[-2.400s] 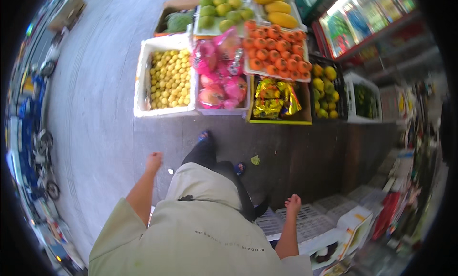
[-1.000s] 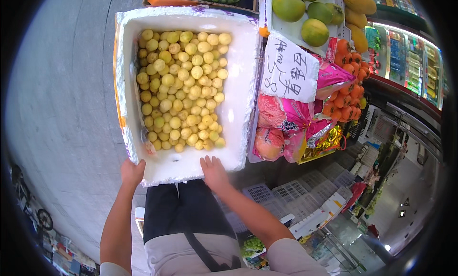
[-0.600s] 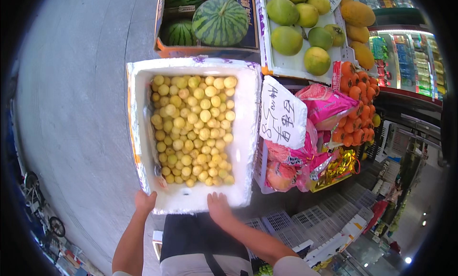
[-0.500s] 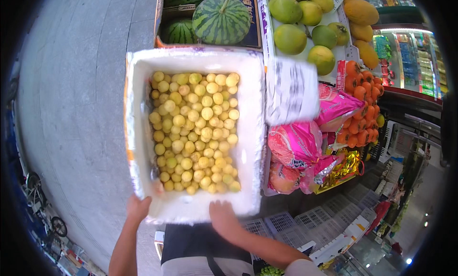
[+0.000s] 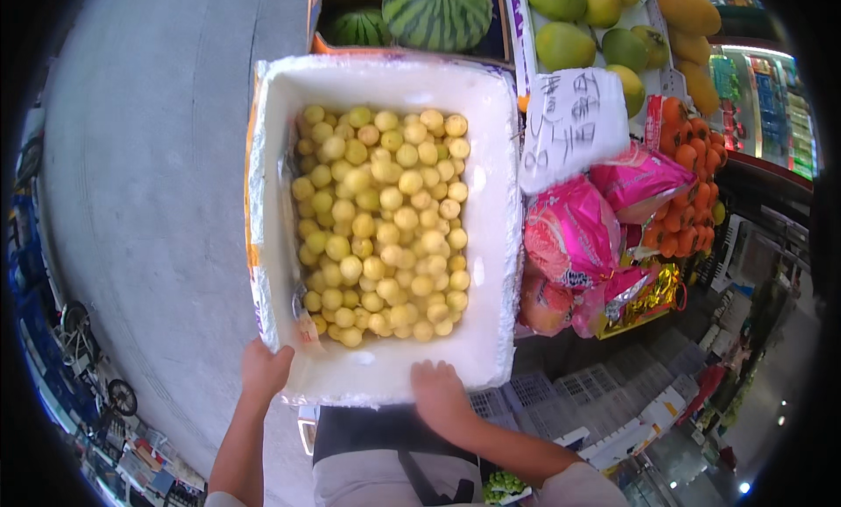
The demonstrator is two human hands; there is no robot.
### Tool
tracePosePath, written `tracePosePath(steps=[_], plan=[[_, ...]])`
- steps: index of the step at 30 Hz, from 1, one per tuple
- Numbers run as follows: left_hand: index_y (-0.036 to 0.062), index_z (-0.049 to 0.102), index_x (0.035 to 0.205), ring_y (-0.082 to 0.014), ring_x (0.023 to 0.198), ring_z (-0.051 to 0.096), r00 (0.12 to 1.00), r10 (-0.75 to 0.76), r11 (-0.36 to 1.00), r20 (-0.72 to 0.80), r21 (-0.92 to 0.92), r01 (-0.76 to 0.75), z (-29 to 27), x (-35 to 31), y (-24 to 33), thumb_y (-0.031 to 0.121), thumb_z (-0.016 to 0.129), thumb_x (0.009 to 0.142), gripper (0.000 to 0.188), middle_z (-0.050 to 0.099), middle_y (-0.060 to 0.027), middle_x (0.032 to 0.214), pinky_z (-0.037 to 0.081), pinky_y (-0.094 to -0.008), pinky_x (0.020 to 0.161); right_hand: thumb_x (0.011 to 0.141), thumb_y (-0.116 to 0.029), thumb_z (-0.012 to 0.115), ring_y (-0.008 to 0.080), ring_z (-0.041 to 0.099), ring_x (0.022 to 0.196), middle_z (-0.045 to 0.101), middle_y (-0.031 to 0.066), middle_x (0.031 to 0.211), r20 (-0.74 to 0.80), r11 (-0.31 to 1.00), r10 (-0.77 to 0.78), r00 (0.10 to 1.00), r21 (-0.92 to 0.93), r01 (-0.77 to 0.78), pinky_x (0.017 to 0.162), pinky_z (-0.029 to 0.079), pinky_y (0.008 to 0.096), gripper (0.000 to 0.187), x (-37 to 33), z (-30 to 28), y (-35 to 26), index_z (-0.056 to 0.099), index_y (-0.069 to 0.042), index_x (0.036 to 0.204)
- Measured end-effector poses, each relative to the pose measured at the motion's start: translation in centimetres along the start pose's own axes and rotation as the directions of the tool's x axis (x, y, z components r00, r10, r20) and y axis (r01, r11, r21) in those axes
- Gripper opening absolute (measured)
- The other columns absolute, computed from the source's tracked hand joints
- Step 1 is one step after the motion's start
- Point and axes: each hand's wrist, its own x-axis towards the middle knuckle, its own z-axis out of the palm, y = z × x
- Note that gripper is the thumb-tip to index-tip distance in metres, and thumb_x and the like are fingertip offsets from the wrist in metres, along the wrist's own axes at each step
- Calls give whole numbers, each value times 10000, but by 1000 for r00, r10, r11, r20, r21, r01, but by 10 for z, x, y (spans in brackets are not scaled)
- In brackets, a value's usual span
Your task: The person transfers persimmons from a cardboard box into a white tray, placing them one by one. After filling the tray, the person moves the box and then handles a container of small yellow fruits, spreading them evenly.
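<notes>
A white foam box [image 5: 491, 244] holds many small round yellow fruits [image 5: 394, 209] in front of me. At its near left corner my left hand [image 5: 266, 367] is closed over the rim, thumb toward the inside. My right hand [image 5: 438, 391] hooks over the near wall, right of the middle, with its fingers on the inner side. Both hands look closed on the box. A small pinkish label [image 5: 307, 328] lies inside by the left wall, beside the fruits.
A carton of watermelons [image 5: 438, 16] stands beyond the box. To the right are green round fruits [image 5: 565, 47], a white handwritten card [image 5: 574, 126], pink-wrapped fruits [image 5: 574, 231] and persimmons [image 5: 688, 183]. Plastic crates [image 5: 587, 384] lie lower right; grey pavement [image 5: 158, 156] spreads left.
The whole view has shifted, so the box, my hands and the stall goods appear farther right and higher. The white card now looks tilted. Both hands keep their grip on the box.
</notes>
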Motion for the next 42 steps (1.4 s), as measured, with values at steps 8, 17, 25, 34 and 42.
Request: tracePosePath(steps=[8, 17, 25, 34, 42], plan=[[-75, 783, 1043, -511, 982, 763, 995, -67, 935, -75, 343, 89, 46, 36, -84, 356, 730, 833, 482, 766, -347, 988, 609, -551, 891, 897, -81, 638, 340, 707, 854, 698, 144, 958, 51, 997, 18, 999, -79, -14, 753, 574, 467, 127, 19, 78, 17, 667, -56, 1019], [-101, 771, 1040, -515, 1022, 754, 978, -207, 879, -35, 432, 202, 65, 28, -103, 384, 724, 868, 517, 751, -384, 1039, 611, -574, 904, 843, -65, 659, 352, 706, 849, 689, 174, 911, 35, 989, 29, 999, -148, -23, 763, 586, 466, 152, 7, 62, 13, 670, -27, 990], [-63, 790, 1124, -507, 1034, 755, 978, -206, 933, 41, 309, 184, 12, -5, -9, 381, 711, 872, 517, 766, -355, 1060, 607, -558, 935, 785, -49, 693, 356, 698, 921, 710, 178, 1030, 138, 996, -40, 990, 84, 29, 835, 578, 464, 397, -18, -37, 25, 694, 31, 1174], [-147, 758, 1051, -544, 1054, 744, 984, -168, 927, -65, 328, 180, 67, 9, -62, 414, 757, 845, 598, 743, -405, 1028, 598, -574, 944, 788, -35, 707, 382, 720, 958, 730, 173, 1036, 127, 999, 26, 992, 19, -29, 866, 591, 482, 360, -3, 46, 56, 713, -11, 1147], [-131, 757, 1076, -514, 1012, 765, 960, -261, 852, -101, 443, 278, 58, -7, -74, 506, 782, 889, 664, 758, -376, 1030, 616, -563, 867, 741, -13, 745, 407, 730, 1096, 755, 212, 1232, 88, 990, -24, 996, 143, 11, 1012, 588, 481, 518, -23, 25, 47, 715, 10, 1257]])
